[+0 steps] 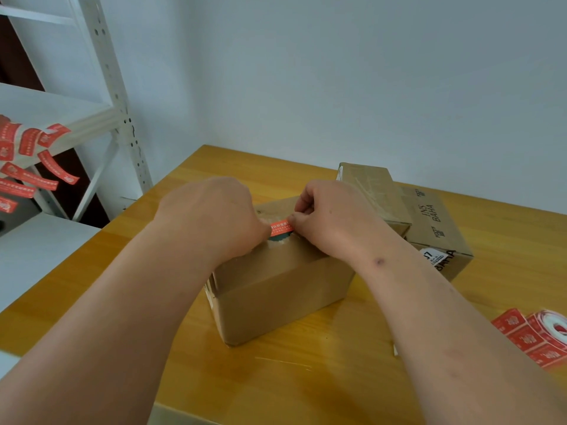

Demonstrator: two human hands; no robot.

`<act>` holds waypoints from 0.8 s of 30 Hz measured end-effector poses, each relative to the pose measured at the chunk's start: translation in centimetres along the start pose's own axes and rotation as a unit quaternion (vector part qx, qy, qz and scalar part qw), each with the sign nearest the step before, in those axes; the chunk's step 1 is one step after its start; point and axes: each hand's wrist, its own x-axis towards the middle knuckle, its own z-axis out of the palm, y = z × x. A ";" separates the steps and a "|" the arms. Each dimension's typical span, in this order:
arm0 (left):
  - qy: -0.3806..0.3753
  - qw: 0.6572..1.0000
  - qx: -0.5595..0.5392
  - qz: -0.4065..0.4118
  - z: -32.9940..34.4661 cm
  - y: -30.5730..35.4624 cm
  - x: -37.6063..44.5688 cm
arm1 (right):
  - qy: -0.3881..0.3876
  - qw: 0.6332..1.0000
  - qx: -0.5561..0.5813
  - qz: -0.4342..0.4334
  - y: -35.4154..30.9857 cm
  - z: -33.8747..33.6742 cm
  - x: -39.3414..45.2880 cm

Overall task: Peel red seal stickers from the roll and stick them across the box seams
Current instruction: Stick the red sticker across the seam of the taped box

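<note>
table [322, 363] bears boxes [276, 289], sticker roll [543, 335].

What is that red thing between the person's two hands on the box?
A red seal sticker spans the gap between the left hand and right hand, atop the box, in the head view.

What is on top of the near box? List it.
On the near box: a red sticker, held by the left hand and right hand. Its ends and the seam are covered.
</note>
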 end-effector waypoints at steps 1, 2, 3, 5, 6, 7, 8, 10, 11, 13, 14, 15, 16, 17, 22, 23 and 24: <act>-0.005 1.000 -0.001 0.000 -0.1 0.0 0.1 | 0.001 1.000 0.000 0.000 0.0 0.0 0.0; -0.009 1.000 -0.001 0.000 -0.2 0.1 0.2 | 0.002 1.000 -0.001 0.001 0.0 0.0 0.0; -0.012 1.000 0.000 0.001 -0.2 0.1 0.3 | 0.003 1.000 0.001 0.003 0.0 -0.1 0.0; -0.010 1.000 0.002 0.004 -0.3 0.2 0.5 | 0.001 1.000 0.010 0.009 0.1 -0.3 0.1; -0.008 1.000 0.004 0.006 -0.3 0.2 0.6 | -0.002 1.000 0.014 0.014 0.1 -0.4 0.1; -0.004 1.000 0.006 0.007 -0.3 0.2 0.6 | -0.002 1.000 0.015 0.017 0.1 -0.5 0.1; 0.001 1.000 0.009 0.009 -0.3 0.2 0.7 | -0.002 1.000 0.012 0.019 0.1 -0.5 0.1; 0.012 1.000 0.018 0.015 -0.3 0.2 0.7 | 0.001 1.000 -0.003 0.017 0.2 -0.6 0.1; 0.014 1.000 0.022 0.017 -0.4 0.3 0.7 | 0.003 1.000 -0.011 0.015 0.3 -0.6 0.1; 0.009 0.999 0.029 0.020 -0.6 0.5 0.6 | 0.007 1.000 -0.018 0.013 0.4 -0.6 0.0; 0.003 0.999 0.034 0.023 -0.7 0.6 0.5 | 0.007 1.000 -0.020 0.015 0.3 -0.6 0.0; -0.001 0.999 0.039 0.026 -0.8 0.6 0.5 | 0.006 1.000 -0.024 0.017 0.3 -0.7 0.0; -0.003 0.999 0.039 0.030 -0.8 0.6 0.5 | 0.006 0.999 -0.029 0.019 0.3 -0.7 0.1; -0.003 0.999 0.037 0.031 -0.7 0.6 0.6 | 0.006 0.999 -0.036 0.019 0.2 -0.7 0.2; -0.004 0.999 0.029 0.016 -0.3 0.4 0.6 | -0.005 0.998 -0.058 0.016 0.1 -0.6 0.2; -0.003 0.999 0.031 0.013 -0.3 0.4 0.5 | -0.007 0.998 -0.060 0.017 0.0 -0.6 0.2; -0.005 0.999 0.033 0.010 -0.3 0.5 0.5 | -0.008 0.998 -0.062 0.019 0.0 -0.7 0.3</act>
